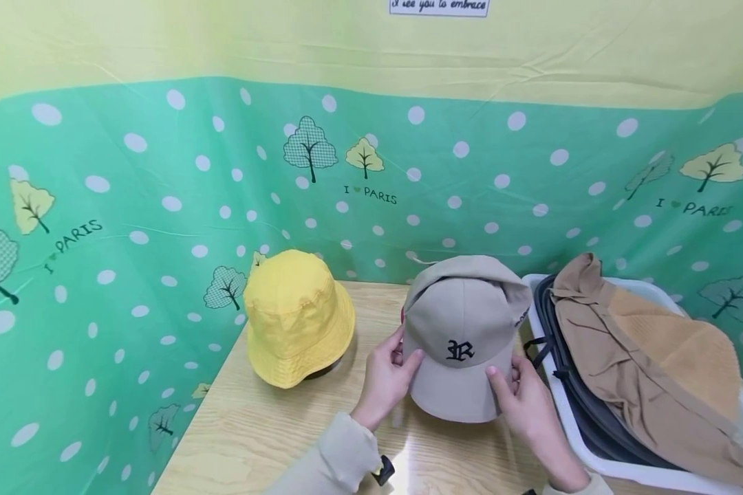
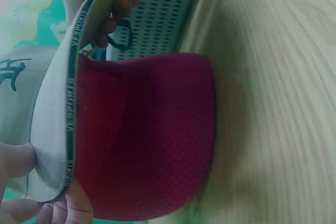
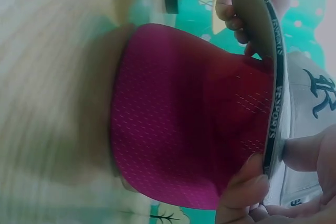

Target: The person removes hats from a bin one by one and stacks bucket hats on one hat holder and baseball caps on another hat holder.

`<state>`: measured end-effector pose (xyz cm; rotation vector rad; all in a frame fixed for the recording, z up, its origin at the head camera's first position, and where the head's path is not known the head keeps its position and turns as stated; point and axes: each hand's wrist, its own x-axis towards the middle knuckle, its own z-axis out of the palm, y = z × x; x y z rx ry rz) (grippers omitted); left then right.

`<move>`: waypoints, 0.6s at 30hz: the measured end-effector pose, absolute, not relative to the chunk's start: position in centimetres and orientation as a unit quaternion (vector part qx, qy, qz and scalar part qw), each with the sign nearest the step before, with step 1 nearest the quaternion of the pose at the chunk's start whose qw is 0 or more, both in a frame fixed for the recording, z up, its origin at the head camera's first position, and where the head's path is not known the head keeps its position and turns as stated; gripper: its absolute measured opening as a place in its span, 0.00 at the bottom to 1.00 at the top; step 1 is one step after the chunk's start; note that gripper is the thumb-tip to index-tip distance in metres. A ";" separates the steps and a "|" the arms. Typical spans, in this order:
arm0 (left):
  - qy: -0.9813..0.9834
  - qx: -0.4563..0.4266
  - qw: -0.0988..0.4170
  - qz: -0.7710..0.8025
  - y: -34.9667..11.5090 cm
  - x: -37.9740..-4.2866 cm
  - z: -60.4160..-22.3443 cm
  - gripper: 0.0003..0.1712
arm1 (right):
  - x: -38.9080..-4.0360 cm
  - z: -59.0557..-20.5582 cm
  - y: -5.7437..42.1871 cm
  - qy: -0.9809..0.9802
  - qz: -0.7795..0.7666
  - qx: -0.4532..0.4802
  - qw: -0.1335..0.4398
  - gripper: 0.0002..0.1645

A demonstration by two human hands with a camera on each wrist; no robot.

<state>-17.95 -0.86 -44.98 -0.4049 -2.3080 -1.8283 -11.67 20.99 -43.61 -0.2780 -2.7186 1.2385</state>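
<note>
A greyish-beige baseball cap (image 1: 458,316) with a black embroidered letter faces me above the table. My left hand (image 1: 386,375) pinches one side of its brim between thumb and fingers. On the opposite side, my right hand (image 1: 526,402) pinches the brim in the same way. Dark trim with white lettering runs along the brim's edge in both wrist views. Under the raised brim, a magenta-red cap (image 2: 152,140) with a dotted texture shows; the beige cap hides most of it in the head view.
A yellow bucket hat (image 1: 297,316) stands left of my hands, over something dark. At the right, a white basket (image 1: 560,419) holds a brown cloth hat (image 1: 594,344), a tan textured hat (image 1: 675,330) and dark brims (image 1: 600,433). A green dotted curtain (image 1: 433,196) hangs behind the wooden table (image 1: 241,426).
</note>
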 end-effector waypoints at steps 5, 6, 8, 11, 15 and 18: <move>-0.780 -0.134 0.080 -0.605 -0.9 -18.1 -45.6 0.31 | -11.8 -44.4 20.7 -0.909 0.395 -0.097 0.089 0.35; -0.782 -0.134 0.081 -0.603 -0.9 -18.1 -45.7 0.31 | -11.8 -44.4 20.6 -0.910 0.392 -0.099 0.091 0.35; -0.785 -0.132 0.083 -0.599 -0.9 -18.1 -45.9 0.30 | -11.7 -44.5 20.5 -0.910 0.389 -0.102 0.095 0.35; -0.790 -0.125 0.088 -0.594 -0.8 -18.2 -46.3 0.30 | -11.7 -44.7 20.4 -0.911 0.386 -0.099 0.105 0.34; -0.797 -0.119 0.091 -0.585 -0.7 -18.1 -46.8 0.29 | -11.8 -45.1 20.3 -0.913 0.380 -0.093 0.113 0.35; -0.803 -0.116 0.093 -0.577 -0.7 -18.1 -47.2 0.28 | -11.8 -45.5 20.2 -0.915 0.374 -0.091 0.120 0.35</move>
